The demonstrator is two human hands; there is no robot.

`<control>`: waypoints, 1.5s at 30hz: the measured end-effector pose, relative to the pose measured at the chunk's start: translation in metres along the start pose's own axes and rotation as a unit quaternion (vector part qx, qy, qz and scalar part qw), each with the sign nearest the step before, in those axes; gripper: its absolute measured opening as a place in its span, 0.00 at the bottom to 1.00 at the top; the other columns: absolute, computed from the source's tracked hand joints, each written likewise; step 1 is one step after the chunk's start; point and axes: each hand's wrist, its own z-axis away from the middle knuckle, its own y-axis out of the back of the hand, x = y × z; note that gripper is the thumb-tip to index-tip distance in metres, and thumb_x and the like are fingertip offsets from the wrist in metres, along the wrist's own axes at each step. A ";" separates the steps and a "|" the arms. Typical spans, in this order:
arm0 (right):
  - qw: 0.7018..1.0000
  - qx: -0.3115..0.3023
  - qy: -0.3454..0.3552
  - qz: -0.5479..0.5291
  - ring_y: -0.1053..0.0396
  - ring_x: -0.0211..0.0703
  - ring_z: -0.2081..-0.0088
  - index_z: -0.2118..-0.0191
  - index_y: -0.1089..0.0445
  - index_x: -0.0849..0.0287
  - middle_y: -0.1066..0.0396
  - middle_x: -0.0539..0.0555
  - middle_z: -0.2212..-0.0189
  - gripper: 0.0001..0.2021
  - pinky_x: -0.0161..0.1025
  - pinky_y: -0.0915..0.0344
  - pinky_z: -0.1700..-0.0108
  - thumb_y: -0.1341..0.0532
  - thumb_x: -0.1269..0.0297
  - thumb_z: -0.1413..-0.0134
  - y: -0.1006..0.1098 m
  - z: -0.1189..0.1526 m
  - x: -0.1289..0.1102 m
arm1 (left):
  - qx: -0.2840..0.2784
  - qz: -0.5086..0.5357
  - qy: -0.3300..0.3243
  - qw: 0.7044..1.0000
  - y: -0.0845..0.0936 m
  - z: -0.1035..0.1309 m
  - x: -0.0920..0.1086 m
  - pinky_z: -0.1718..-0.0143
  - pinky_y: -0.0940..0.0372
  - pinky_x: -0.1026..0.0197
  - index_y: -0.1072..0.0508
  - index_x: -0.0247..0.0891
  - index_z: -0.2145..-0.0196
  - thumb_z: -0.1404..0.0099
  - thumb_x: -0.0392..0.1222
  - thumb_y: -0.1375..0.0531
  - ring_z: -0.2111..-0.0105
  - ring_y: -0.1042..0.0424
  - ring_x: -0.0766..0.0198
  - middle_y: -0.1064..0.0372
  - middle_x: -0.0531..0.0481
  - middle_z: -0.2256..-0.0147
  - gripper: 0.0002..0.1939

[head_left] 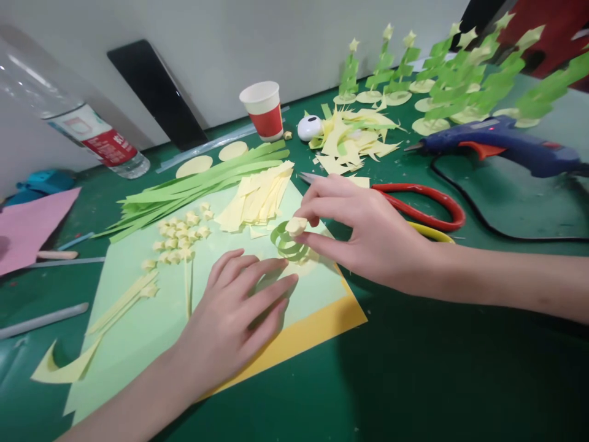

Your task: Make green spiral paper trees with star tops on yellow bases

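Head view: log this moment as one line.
right hand: pinching paper star; left hand: open, near green coil; glue gun: on table

From the sheet [138, 356], the bottle [105, 141] stands at eleven o'clock, the cup [267, 116] at one, glue gun [515, 144] at two.

A dark green tabletop [414, 374] bears a pale green sheet [133, 331], with an orange-yellow sheet [317, 334] showing under its near edge. Toward the back stand a clear bottle [108, 138] and a red-and-white paper cup [265, 116]; a white case [310, 127] sits just beside the cup, next to a heap of pale paper scraps [352, 138]. Two cream discs [194, 166] lie near the bottle. On the right are paper plants [453, 86] on round bases, a blue glue gun [499, 141] and red-handled scissors [421, 188]; on the left, pink paper [32, 230] and a grey stick [43, 320].
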 end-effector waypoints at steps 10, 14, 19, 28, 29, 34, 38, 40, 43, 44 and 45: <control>0.997 -0.023 -0.033 -0.067 0.38 0.36 0.69 0.70 0.30 0.61 0.35 0.50 0.73 0.03 0.42 0.38 0.57 0.38 0.67 0.52 0.006 -0.004 0.002 | 0.001 0.004 0.002 1.000 0.000 0.000 0.001 0.50 0.47 0.47 0.30 0.41 0.57 0.36 0.33 0.49 0.58 0.35 0.58 0.31 0.47 0.58 0.12; 0.995 -0.023 -0.052 -0.087 0.37 0.36 0.69 0.70 0.29 0.61 0.34 0.49 0.74 0.03 0.42 0.37 0.57 0.38 0.69 0.54 0.007 -0.005 0.003 | 0.002 0.006 0.003 1.000 0.000 0.001 0.001 0.49 0.48 0.47 0.30 0.40 0.57 0.36 0.33 0.49 0.58 0.35 0.58 0.31 0.47 0.58 0.12; 0.990 -0.029 -0.056 -0.124 0.37 0.35 0.70 0.71 0.29 0.62 0.34 0.49 0.74 0.04 0.42 0.38 0.57 0.39 0.67 0.52 0.007 -0.006 0.001 | -0.004 0.007 0.005 1.000 0.000 0.002 0.000 0.49 0.48 0.47 0.30 0.40 0.57 0.36 0.33 0.49 0.58 0.35 0.57 0.31 0.47 0.57 0.12; 0.997 -0.004 -0.018 -0.073 0.38 0.35 0.70 0.74 0.29 0.61 0.34 0.49 0.75 0.03 0.37 0.39 0.64 0.39 0.70 0.51 0.002 -0.003 0.000 | -0.006 0.006 0.004 1.000 0.000 0.002 0.001 0.49 0.48 0.47 0.30 0.41 0.57 0.36 0.33 0.49 0.58 0.35 0.58 0.31 0.47 0.58 0.12; 0.998 -0.002 -0.013 -0.068 0.38 0.35 0.70 0.74 0.29 0.61 0.34 0.49 0.75 0.03 0.36 0.39 0.65 0.39 0.71 0.51 0.002 -0.003 0.000 | -0.005 0.007 0.002 1.000 0.000 0.001 0.001 0.49 0.48 0.47 0.30 0.41 0.57 0.36 0.33 0.49 0.58 0.35 0.58 0.31 0.46 0.58 0.12; 0.997 -0.004 -0.005 -0.078 0.38 0.34 0.71 0.74 0.29 0.62 0.35 0.49 0.75 0.03 0.38 0.38 0.61 0.39 0.72 0.51 0.001 -0.004 -0.001 | -0.006 0.006 0.000 1.000 0.000 0.000 0.001 0.49 0.47 0.47 0.31 0.41 0.57 0.36 0.32 0.49 0.58 0.35 0.58 0.31 0.47 0.57 0.12; 0.996 -0.007 -0.009 -0.088 0.38 0.35 0.71 0.73 0.29 0.64 0.35 0.50 0.75 0.03 0.41 0.38 0.57 0.40 0.73 0.51 0.001 -0.004 0.000 | -0.009 0.019 0.017 1.000 0.001 0.000 0.001 0.49 0.46 0.48 0.34 0.38 0.57 0.36 0.34 0.48 0.57 0.36 0.57 0.31 0.47 0.58 0.10; 0.996 -0.007 -0.009 -0.090 0.37 0.36 0.70 0.73 0.29 0.64 0.35 0.50 0.75 0.03 0.43 0.38 0.56 0.40 0.73 0.52 0.000 -0.004 0.000 | -0.008 0.029 0.031 0.999 0.001 0.001 0.002 0.51 0.43 0.49 0.36 0.38 0.59 0.36 0.35 0.48 0.56 0.37 0.56 0.31 0.47 0.58 0.08; 0.996 -0.001 -0.003 -0.092 0.37 0.36 0.70 0.74 0.29 0.64 0.35 0.50 0.75 0.03 0.44 0.39 0.53 0.39 0.74 0.52 0.000 -0.003 0.000 | 0.017 0.044 0.053 0.997 0.003 0.000 0.001 0.57 0.39 0.53 0.37 0.40 0.61 0.36 0.35 0.48 0.58 0.37 0.57 0.31 0.48 0.60 0.05; 0.996 0.000 -0.001 -0.091 0.37 0.36 0.70 0.74 0.29 0.64 0.35 0.50 0.75 0.03 0.45 0.39 0.52 0.40 0.74 0.52 0.000 -0.004 0.000 | 0.034 0.049 0.064 0.996 0.004 -0.001 0.001 0.59 0.38 0.55 0.37 0.41 0.62 0.36 0.35 0.48 0.59 0.37 0.58 0.32 0.49 0.61 0.05; 0.996 -0.002 -0.001 -0.090 0.37 0.36 0.70 0.74 0.29 0.63 0.35 0.50 0.75 0.04 0.46 0.40 0.51 0.40 0.74 0.52 0.001 -0.004 0.000 | 0.055 0.055 0.078 0.994 0.005 -0.003 0.001 0.61 0.38 0.56 0.37 0.42 0.62 0.37 0.36 0.47 0.61 0.37 0.59 0.33 0.49 0.63 0.05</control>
